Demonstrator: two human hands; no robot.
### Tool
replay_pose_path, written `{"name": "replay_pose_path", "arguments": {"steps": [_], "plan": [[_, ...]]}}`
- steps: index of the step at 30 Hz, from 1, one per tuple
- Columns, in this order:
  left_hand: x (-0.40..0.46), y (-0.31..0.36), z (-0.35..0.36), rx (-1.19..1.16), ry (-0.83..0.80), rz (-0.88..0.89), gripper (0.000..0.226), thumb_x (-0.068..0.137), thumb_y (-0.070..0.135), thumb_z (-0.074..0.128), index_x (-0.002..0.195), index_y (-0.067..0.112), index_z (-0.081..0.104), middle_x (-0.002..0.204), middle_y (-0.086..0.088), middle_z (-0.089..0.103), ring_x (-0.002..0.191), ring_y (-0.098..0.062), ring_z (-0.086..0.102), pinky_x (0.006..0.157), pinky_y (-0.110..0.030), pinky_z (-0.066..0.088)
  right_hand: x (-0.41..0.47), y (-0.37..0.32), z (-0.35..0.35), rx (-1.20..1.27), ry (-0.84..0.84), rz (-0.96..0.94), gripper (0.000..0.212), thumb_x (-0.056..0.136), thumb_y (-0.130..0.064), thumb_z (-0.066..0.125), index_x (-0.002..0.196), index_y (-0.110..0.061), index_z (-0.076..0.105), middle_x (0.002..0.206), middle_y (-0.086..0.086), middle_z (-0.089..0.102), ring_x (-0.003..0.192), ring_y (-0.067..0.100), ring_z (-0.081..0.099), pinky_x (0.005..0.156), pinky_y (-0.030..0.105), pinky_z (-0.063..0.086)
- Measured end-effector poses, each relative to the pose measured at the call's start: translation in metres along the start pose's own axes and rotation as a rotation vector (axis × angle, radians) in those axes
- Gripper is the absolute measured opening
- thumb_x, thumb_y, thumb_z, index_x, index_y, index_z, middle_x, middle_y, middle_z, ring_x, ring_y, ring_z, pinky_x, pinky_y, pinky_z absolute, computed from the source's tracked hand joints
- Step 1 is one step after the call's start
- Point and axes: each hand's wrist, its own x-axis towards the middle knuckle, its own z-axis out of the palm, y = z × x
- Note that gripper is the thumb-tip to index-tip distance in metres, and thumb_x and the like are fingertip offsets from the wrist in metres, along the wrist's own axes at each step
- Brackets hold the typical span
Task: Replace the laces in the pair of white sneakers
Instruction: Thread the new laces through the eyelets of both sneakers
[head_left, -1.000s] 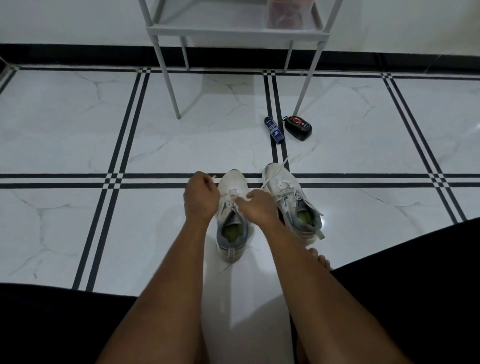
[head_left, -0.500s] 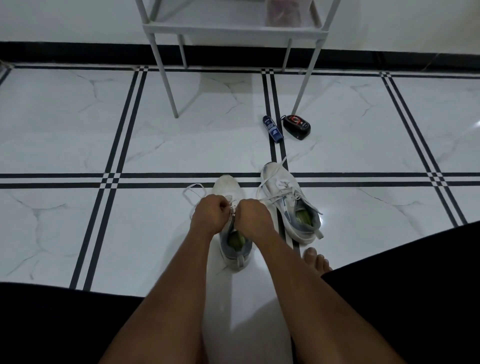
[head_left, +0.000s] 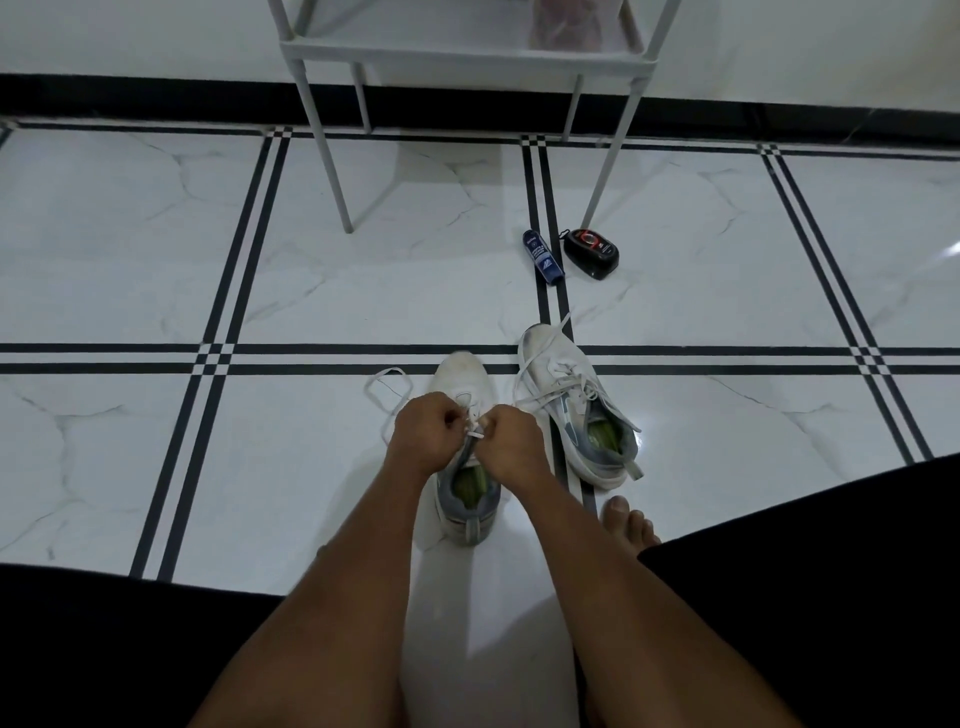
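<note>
Two white sneakers with grey heels and green insoles stand on the tiled floor. The left sneaker (head_left: 462, 379) is right in front of me, and both hands meet over its tongue. My left hand (head_left: 425, 434) and my right hand (head_left: 511, 439) each pinch the white lace (head_left: 474, 429) near the top eyelets. A loose loop of that lace (head_left: 387, 392) lies on the floor to the left. The right sneaker (head_left: 571, 400) stands beside it, its lace ends (head_left: 556, 332) trailing over the toe.
A small blue bottle (head_left: 543, 256) and a black shoe-polish sponge (head_left: 592, 253) lie on the floor beyond the shoes. A white metal rack (head_left: 332, 156) stands at the far wall. My bare toes (head_left: 631, 525) and dark-clothed legs frame the near floor.
My left hand came in from the left, and both hands moved back from the toe to the top eyelets. The lace loop now lies slack on the floor.
</note>
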Motion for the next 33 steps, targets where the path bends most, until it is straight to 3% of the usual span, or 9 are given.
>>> {"name": "replay_pose_path", "arguments": {"steps": [3,9,14,17,22,25,29,33], "plan": [[-0.006,-0.003,0.006,-0.182,0.035,-0.105,0.008,0.092,0.018,0.07,0.093,0.015,0.078,0.097,0.001,0.076,0.091,-0.017,0.068,0.083,-0.027,0.048,-0.001,0.003,0.003,0.013,-0.003,-0.035,0.015,0.077,-0.003,0.066,0.092,-0.005,0.071,0.095,0.011,0.072,0.089,0.029,0.066,0.078,0.042,0.055],[-0.002,-0.009,0.012,-0.451,-0.022,-0.229,0.022,0.088,0.005,0.069,0.08,0.024,0.075,0.096,0.002,0.078,0.097,-0.019,0.072,0.096,-0.037,0.057,0.001,0.009,0.006,0.051,0.002,-0.079,0.021,0.078,0.001,0.065,0.095,-0.007,0.074,0.096,0.008,0.073,0.092,0.026,0.066,0.076,0.035,0.052],[-0.008,-0.012,0.017,-0.687,0.004,-0.355,0.019,0.093,0.0,0.068,0.087,0.016,0.075,0.097,-0.001,0.076,0.092,-0.015,0.069,0.087,-0.026,0.055,0.003,0.013,0.009,0.088,-0.002,-0.052,0.027,0.077,0.002,0.066,0.099,-0.011,0.077,0.098,0.004,0.074,0.088,0.017,0.063,0.07,0.026,0.041],[-0.007,-0.013,0.02,-0.694,0.007,-0.365,0.019,0.092,-0.001,0.068,0.085,0.015,0.075,0.092,0.003,0.075,0.093,-0.016,0.069,0.085,-0.025,0.055,0.005,0.014,0.01,0.11,-0.003,-0.048,0.026,0.078,0.001,0.066,0.098,-0.011,0.077,0.096,0.002,0.073,0.088,0.017,0.065,0.07,0.026,0.044],[-0.007,-0.012,0.024,-0.598,-0.006,-0.328,0.014,0.086,0.004,0.07,0.084,0.017,0.076,0.097,0.002,0.078,0.097,-0.019,0.072,0.098,-0.041,0.058,0.002,0.016,0.013,0.147,0.033,-0.049,0.008,0.093,-0.011,0.07,0.099,-0.011,0.076,0.096,0.001,0.074,0.087,0.014,0.066,0.078,0.027,0.051],[-0.007,-0.009,0.028,-0.628,-0.004,-0.347,0.016,0.085,0.004,0.07,0.083,0.018,0.077,0.095,0.004,0.078,0.097,-0.017,0.073,0.099,-0.042,0.058,0.001,0.017,0.011,0.182,0.07,-0.051,0.01,0.096,-0.014,0.071,0.1,-0.011,0.079,0.097,0.002,0.077,0.089,0.013,0.068,0.081,0.024,0.051],[-0.008,-0.007,0.029,-0.76,0.022,-0.439,0.02,0.087,0.002,0.068,0.086,0.02,0.079,0.097,0.002,0.079,0.1,-0.017,0.073,0.102,-0.042,0.058,0.0,0.015,0.011,0.176,0.06,-0.081,0.016,0.097,-0.01,0.066,0.099,-0.008,0.081,0.095,0.005,0.078,0.088,0.016,0.068,0.084,0.031,0.054],[-0.009,-0.007,0.03,-0.699,0.014,-0.422,0.019,0.086,0.007,0.071,0.084,0.024,0.078,0.094,0.005,0.079,0.097,-0.016,0.073,0.101,-0.046,0.058,-0.001,0.014,0.013,0.199,0.064,-0.041,0.015,0.097,-0.018,0.068,0.101,-0.014,0.082,0.096,0.0,0.078,0.091,0.012,0.07,0.084,0.026,0.054]]}}
